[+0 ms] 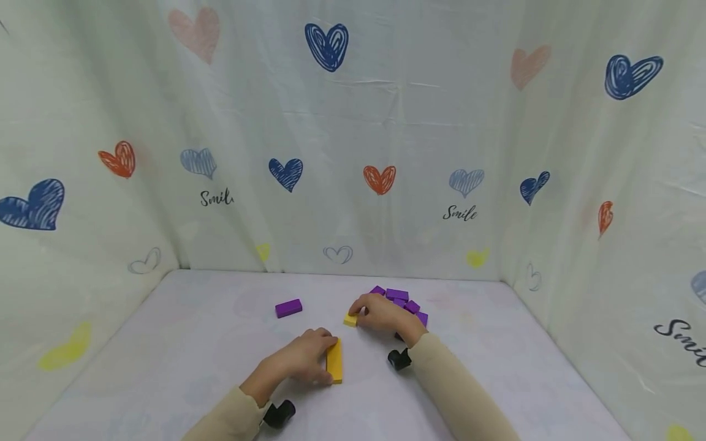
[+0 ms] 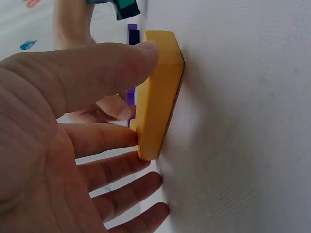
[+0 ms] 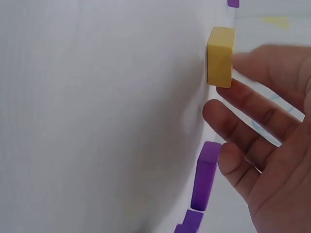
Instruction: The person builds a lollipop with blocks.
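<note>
A long yellow block (image 1: 334, 362) lies on the white table in front of me. My left hand (image 1: 304, 358) pinches it lengthwise, thumb at the near end and index finger at the far end; the other fingers (image 2: 129, 206) are spread out beside it. Farther away and to the right, my right hand (image 1: 384, 313) holds a small yellow block (image 3: 221, 58) with thumb and index fingertips. That block rests on the table, partly covered by the fingers in the head view. Near the right hand's lower fingers stands a purple block (image 3: 206, 175).
Several purple blocks (image 1: 397, 294) lie in a group behind and right of my right hand, partly hidden by it. One separate purple block (image 1: 288, 308) lies at the back left. A white curtain with hearts (image 1: 380, 233) surrounds the table (image 1: 220, 331) at the back and sides.
</note>
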`<state>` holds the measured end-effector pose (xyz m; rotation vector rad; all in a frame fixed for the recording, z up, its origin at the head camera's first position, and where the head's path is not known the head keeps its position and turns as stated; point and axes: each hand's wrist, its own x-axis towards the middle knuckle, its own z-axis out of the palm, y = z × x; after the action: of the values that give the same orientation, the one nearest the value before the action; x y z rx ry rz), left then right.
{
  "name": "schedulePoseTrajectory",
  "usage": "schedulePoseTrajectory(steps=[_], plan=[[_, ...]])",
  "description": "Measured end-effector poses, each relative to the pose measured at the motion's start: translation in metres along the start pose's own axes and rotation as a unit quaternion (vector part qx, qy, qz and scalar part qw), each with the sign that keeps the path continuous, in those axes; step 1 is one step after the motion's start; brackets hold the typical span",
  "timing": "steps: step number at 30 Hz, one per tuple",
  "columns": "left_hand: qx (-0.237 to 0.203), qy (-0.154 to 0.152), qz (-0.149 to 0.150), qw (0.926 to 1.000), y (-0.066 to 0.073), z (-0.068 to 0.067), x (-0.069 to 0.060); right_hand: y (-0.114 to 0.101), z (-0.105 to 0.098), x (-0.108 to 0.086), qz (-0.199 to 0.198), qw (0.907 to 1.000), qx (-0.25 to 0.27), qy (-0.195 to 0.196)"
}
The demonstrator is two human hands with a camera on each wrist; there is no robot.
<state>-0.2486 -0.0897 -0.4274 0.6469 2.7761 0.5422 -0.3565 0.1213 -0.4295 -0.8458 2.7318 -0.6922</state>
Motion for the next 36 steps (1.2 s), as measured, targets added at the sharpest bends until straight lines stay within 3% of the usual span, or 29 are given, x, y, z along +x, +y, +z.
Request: schedulePoseTrajectory(steps=[10,16,21,36], plan=[[-0.029,0.018,-0.008,0.9994,0.005,0.004,-0.008,-0.007,0.01,0.003,-0.006,0.9997,0.017,0.014],[0.02,0.041,0.004,0.999,0.006,0.009,-0.01,-0.01,0.012,0.003,0.021,0.9991,0.026,0.027],[0.059,0.048,0.003,0.9971,0.008,0.012,-0.012,-0.01,0.015,0.004,0.02,0.9981,0.052,0.025],[0.049,0.043,-0.008,0.9979,0.013,0.013,-0.019,-0.018,0.022,0.002,-0.009,0.9978,0.066,0.003]])
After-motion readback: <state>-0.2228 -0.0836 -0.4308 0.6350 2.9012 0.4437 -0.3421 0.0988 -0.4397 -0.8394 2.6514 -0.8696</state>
